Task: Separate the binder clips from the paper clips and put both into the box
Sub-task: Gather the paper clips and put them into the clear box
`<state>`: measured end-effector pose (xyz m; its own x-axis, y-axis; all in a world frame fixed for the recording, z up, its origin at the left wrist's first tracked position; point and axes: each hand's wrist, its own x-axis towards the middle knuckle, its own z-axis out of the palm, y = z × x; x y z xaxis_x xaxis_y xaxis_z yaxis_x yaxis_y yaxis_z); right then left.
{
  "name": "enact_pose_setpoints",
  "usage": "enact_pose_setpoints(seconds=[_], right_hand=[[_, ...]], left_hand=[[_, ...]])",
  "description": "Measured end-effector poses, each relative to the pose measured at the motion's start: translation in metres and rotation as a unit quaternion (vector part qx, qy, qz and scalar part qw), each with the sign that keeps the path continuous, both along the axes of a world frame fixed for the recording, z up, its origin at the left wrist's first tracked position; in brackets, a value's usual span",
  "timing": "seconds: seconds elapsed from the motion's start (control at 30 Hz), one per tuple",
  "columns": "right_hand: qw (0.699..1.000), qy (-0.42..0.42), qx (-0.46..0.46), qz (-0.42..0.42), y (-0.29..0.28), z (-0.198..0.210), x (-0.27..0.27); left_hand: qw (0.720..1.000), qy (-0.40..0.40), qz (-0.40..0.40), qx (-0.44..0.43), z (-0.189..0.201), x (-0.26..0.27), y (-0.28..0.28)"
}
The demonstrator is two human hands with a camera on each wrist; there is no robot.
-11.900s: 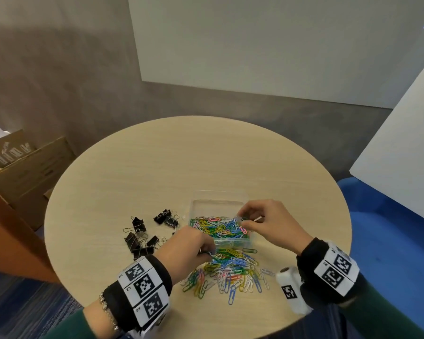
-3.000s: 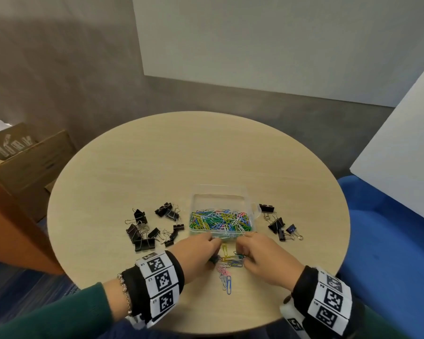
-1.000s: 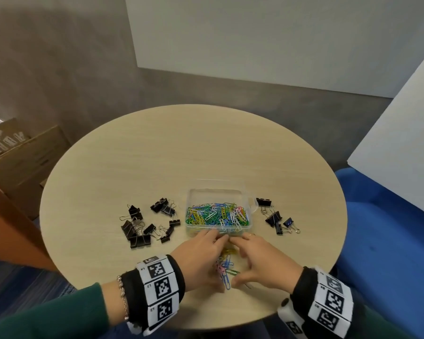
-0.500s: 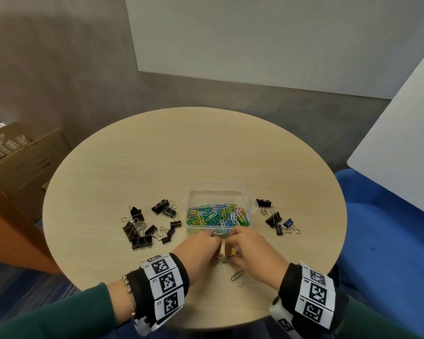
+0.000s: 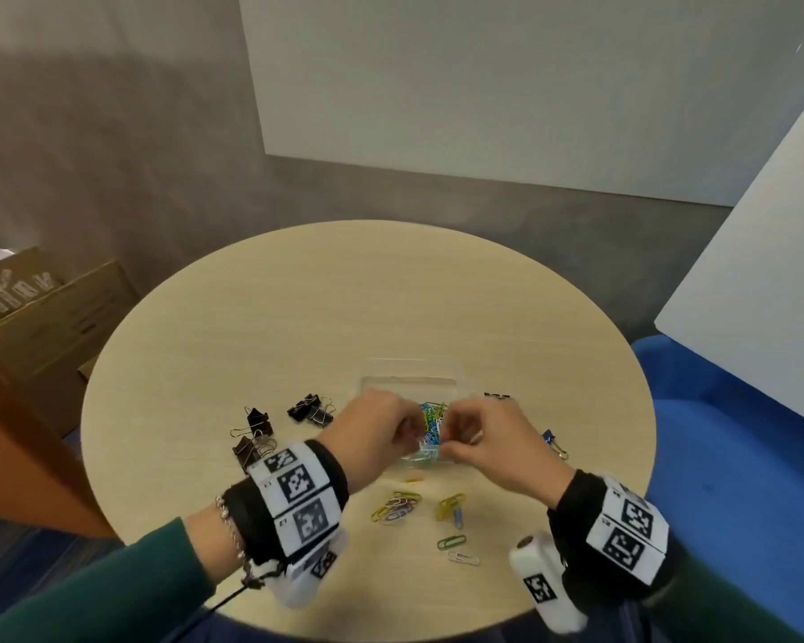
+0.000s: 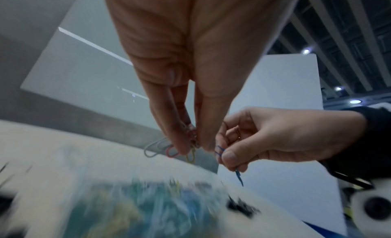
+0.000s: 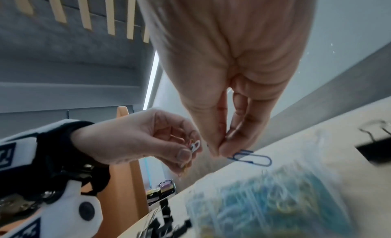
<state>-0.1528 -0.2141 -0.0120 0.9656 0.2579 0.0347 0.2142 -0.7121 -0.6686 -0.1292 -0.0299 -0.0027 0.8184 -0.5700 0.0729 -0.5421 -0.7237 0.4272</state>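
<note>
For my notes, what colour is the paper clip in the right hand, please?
Blue paper clip, clearest in the right wrist view.

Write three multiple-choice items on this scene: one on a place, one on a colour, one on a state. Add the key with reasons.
1. Where do the loose paper clips lie?
A. on the table in front of the box
B. on the blue seat
C. inside the cardboard carton

2. What colour is the clip in the right hand?
A. red
B. blue
C. green

3. What is the left hand doing?
A. lying flat on the table
B. pinching several clips
C. gripping a binder clip

Key: 1 A, the head view shows them on the table between the box and the person. 2 B, the right wrist view shows a blue clip at the fingertips. 3 B, the left wrist view shows grey, red and yellow clips pinched.
</note>
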Motion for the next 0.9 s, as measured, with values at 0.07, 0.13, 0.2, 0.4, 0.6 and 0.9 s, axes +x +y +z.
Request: enact_pose_setpoints(seconds=[0.07, 0.13, 0.2, 0.4, 0.6, 0.9], right_hand=[[0.998, -0.051, 0.030, -0.029, 0.002, 0.009, 0.011], [0.997, -0.058, 0.032, -0.035, 0.003, 0.011, 0.017], [0.997, -0.065, 0.007, -0.040, 0.001, 0.007, 0.018], [0.998, -0.022, -0.040, 0.049, -0.017, -0.019, -0.018], [0.979, 0.069, -0.151, 0.121, -0.015, -0.045, -0.036], [0.978, 0.072, -0.162, 0.109, -0.005, -0.043, -0.020]], left_hand=[[0.999, -0.021, 0.022, -0.020, 0.010, 0.013, -0.004], [0.998, -0.008, 0.038, -0.043, 0.012, 0.024, -0.004], [0.997, 0.031, 0.049, -0.057, 0.009, 0.029, 0.001], [0.999, -0.046, 0.003, -0.020, -0.014, -0.002, 0.028], [0.986, 0.026, -0.131, 0.097, -0.045, -0.030, 0.024], [0.996, 0.047, -0.071, 0.027, -0.036, -0.029, 0.012]])
